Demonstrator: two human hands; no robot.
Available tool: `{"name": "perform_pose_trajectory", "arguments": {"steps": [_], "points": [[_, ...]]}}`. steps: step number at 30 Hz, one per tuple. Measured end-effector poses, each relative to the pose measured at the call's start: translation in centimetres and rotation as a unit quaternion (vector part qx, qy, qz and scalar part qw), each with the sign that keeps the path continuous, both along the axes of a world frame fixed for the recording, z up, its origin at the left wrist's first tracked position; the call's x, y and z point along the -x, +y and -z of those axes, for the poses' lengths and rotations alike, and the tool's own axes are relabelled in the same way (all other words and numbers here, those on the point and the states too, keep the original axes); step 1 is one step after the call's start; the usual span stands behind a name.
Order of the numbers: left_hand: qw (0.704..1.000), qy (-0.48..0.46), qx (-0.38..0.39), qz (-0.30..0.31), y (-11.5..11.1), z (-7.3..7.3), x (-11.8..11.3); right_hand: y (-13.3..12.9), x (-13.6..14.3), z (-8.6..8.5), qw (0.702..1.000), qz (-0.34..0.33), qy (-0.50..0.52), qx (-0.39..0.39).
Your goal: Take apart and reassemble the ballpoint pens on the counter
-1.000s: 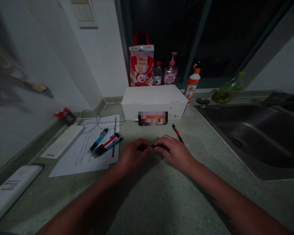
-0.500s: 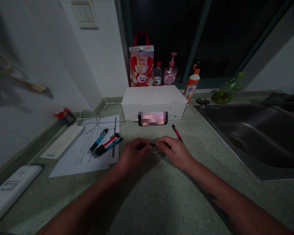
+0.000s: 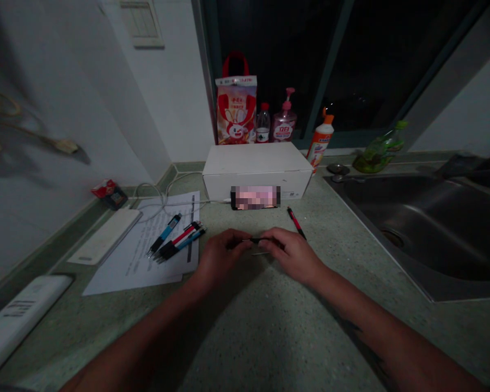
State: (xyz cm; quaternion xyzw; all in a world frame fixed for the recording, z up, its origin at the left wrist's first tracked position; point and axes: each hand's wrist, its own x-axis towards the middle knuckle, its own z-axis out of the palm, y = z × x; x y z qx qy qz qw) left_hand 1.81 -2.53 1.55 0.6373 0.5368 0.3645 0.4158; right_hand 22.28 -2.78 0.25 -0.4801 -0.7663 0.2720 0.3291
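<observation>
My left hand (image 3: 222,253) and my right hand (image 3: 292,251) meet near the middle of the counter, each pinching one end of a small dark pen part (image 3: 256,240). Its exact shape is too small to tell. Beneath it a thin pale rod (image 3: 261,253) lies on the counter, close to my right fingertips. Beyond my right hand lies a red and black pen piece (image 3: 296,222). Several blue, red and black pens (image 3: 177,242) rest in a pile on printed paper (image 3: 136,272), left of my left hand.
A phone (image 3: 255,197) leans on a white box (image 3: 257,163), with a cable running left. Bottles (image 3: 283,122) and a red bag (image 3: 237,111) stand behind. A steel sink (image 3: 424,228) is at right; a power strip (image 3: 20,316) and white slab (image 3: 106,237) lie left.
Both hands keep their places, and their fingertips have shifted slightly around the small dark part.
</observation>
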Motion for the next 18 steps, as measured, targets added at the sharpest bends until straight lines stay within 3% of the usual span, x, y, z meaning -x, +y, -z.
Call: {"name": "perform_pose_trajectory", "arguments": {"steps": [18], "points": [[1.000, -0.006, 0.014, 0.001, -0.01, -0.24, -0.22, -0.13, 0.03, -0.24, 1.000, 0.003, -0.009, -0.001]]}}
